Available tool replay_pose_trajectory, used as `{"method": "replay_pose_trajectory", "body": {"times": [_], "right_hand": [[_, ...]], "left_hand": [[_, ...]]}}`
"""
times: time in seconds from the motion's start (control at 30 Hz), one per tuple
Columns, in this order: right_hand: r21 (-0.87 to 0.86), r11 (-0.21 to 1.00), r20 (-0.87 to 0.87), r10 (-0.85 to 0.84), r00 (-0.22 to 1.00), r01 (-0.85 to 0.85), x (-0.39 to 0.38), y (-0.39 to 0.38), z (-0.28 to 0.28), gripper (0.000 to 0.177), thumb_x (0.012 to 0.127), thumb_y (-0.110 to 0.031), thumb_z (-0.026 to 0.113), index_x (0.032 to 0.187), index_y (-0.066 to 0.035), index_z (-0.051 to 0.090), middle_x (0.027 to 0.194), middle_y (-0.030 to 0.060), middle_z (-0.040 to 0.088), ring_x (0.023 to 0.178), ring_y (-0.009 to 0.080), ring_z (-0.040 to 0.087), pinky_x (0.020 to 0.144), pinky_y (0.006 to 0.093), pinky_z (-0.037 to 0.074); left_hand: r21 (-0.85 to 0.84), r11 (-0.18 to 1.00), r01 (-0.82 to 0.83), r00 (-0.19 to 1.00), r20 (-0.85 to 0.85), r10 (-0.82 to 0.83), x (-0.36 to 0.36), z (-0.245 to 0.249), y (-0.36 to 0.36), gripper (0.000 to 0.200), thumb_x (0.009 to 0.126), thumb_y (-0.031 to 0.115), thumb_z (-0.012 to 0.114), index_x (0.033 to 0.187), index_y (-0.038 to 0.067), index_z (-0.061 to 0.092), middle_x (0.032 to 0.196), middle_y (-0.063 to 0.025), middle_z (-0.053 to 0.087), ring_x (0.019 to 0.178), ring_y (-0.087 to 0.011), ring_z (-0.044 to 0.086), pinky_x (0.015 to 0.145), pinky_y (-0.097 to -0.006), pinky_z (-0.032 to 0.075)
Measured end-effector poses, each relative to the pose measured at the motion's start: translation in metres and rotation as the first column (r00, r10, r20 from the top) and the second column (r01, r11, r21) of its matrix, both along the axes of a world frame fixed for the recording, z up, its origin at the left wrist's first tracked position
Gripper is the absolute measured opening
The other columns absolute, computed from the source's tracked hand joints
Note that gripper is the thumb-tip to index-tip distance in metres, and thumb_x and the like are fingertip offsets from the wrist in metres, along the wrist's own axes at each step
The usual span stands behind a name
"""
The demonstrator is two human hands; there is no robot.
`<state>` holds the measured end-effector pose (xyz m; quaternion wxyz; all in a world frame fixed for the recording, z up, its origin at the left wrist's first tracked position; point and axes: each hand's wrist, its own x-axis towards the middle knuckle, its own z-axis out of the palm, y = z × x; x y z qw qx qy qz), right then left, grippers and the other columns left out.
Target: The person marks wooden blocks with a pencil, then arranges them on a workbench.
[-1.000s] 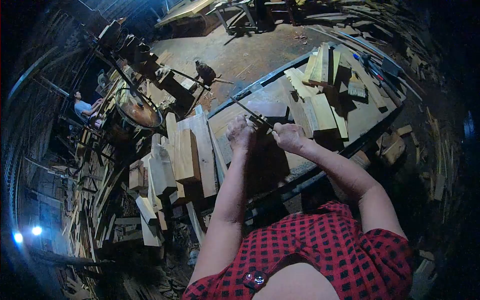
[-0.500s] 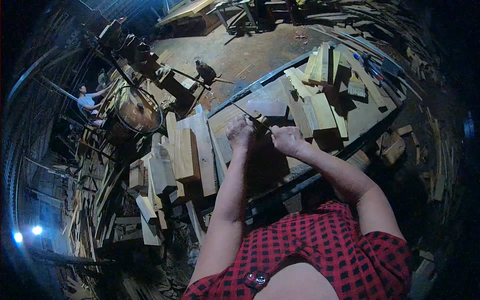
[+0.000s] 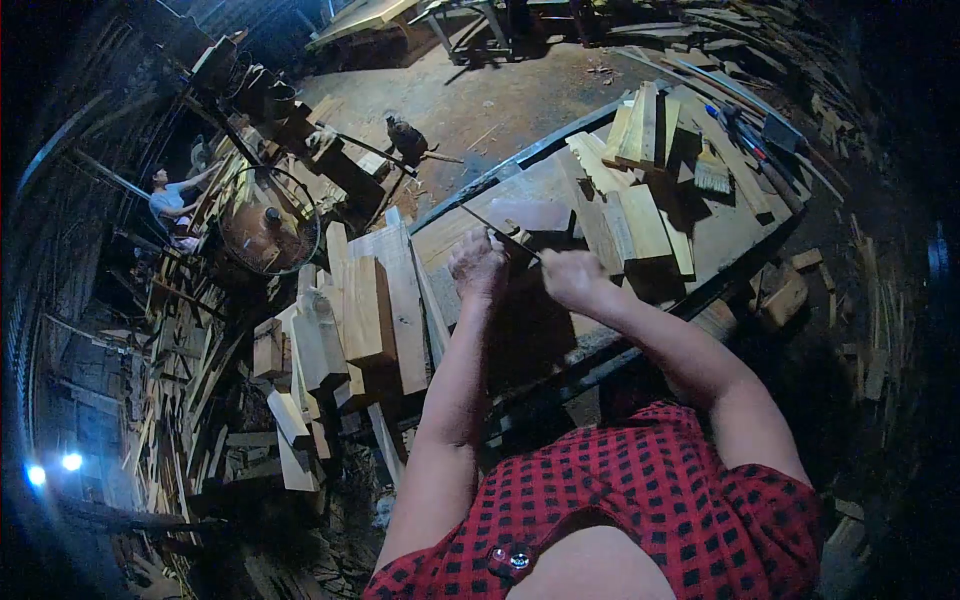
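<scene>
My right hand [image 3: 578, 280] is closed around the near end of a thin, dark, rod-like tool [image 3: 484, 220], which slants up and to the left over the workbench [image 3: 735, 235]. Its exact kind is too dim to tell. Close beside it, my left hand [image 3: 479, 264] is curled shut near the tool's middle; what lies in its fingers is hidden. Beyond the hands a pale, smooth block [image 3: 532, 214] rests on the bench. Cut wooden blocks [image 3: 645, 225] stand just right of my right hand.
A brush [image 3: 712, 174] and tools with blue and red handles [image 3: 745, 135] lie at the bench's right end. More timber blocks [image 3: 370, 310] are stacked to the left. A round fan-like cage [image 3: 270, 220] stands farther left, near another person [image 3: 175, 205]. Scrap wood covers the floor.
My right hand has shifted slightly and is blurred now, still on the tool. My left hand stays almost in place. The whole view has tilted a little.
</scene>
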<state>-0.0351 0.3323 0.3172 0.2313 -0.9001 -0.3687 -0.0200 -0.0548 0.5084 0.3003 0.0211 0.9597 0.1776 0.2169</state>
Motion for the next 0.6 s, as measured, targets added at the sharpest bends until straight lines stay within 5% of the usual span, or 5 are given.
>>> {"method": "replay_pose_trajectory", "body": {"times": [0.27, 0.33, 0.4, 0.43, 0.6], "right_hand": [[0.001, 0.999, -0.004, -0.049, 0.999, 0.049, 0.003, 0.012, -0.009, 0.014, 0.077, -0.015, 0.047, 0.076, -0.004, 0.056, 0.065, 0.0156, 0.060, 0.061, 0.0292, 0.062, 0.054, 0.0413, 0.050], [-0.082, 0.994, 0.266, -0.045, 0.963, 0.069, 0.001, -0.015, -0.074, 0.018, 0.079, -0.019, 0.046, 0.078, -0.004, 0.056, 0.067, 0.0154, 0.060, 0.064, 0.0314, 0.061, 0.057, 0.0426, 0.049], [-0.220, 0.975, -0.094, -0.008, 0.996, -0.013, -0.031, -0.062, -0.010, 0.021, 0.080, -0.022, 0.045, 0.080, -0.004, 0.055, 0.071, 0.0149, 0.061, 0.067, 0.0335, 0.060, 0.059, 0.0443, 0.048], [-0.227, 0.974, -0.098, -0.009, 0.995, -0.014, -0.031, -0.065, -0.008, 0.021, 0.080, -0.022, 0.045, 0.080, -0.004, 0.055, 0.071, 0.0149, 0.061, 0.067, 0.0335, 0.060, 0.059, 0.0443, 0.048], [0.057, 0.998, 0.064, 0.005, 0.998, -0.008, -0.003, -0.015, -0.010, 0.019, 0.079, -0.020, 0.047, 0.081, -0.003, 0.055, 0.067, 0.0144, 0.061, 0.062, 0.0310, 0.062, 0.055, 0.0415, 0.049]], "left_hand": [[-0.017, 1.000, -0.015, 0.999, -0.041, 0.014, 0.002, 0.001, 0.001, 0.025, 0.077, 0.026, 0.047, 0.094, 0.008, 0.051, 0.088, -0.0121, 0.056, 0.083, -0.0313, 0.054, 0.071, -0.0438, 0.042], [-0.013, 1.000, -0.007, 0.999, -0.049, 0.007, 0.001, 0.002, 0.001, 0.027, 0.077, 0.027, 0.048, 0.095, 0.008, 0.051, 0.090, -0.0128, 0.055, 0.085, -0.0310, 0.053, 0.072, -0.0438, 0.041], [-0.049, 0.999, -0.004, 0.999, -0.048, 0.001, 0.002, 0.001, 0.002, 0.027, 0.076, 0.027, 0.048, 0.095, 0.008, 0.051, 0.091, -0.0129, 0.055, 0.086, -0.0308, 0.052, 0.073, -0.0438, 0.041], [-0.074, 0.997, 0.002, 0.999, -0.047, -0.006, 0.003, 0.001, 0.002, 0.027, 0.076, 0.027, 0.048, 0.096, 0.008, 0.051, 0.093, -0.0130, 0.054, 0.087, -0.0307, 0.052, 0.074, -0.0438, 0.041], [-0.058, 0.998, 0.012, 0.997, -0.076, -0.016, -0.001, 0.005, -0.002, 0.028, 0.075, 0.026, 0.048, 0.095, 0.007, 0.051, 0.094, -0.0128, 0.055, 0.087, -0.0309, 0.052, 0.074, -0.0441, 0.041]]}}
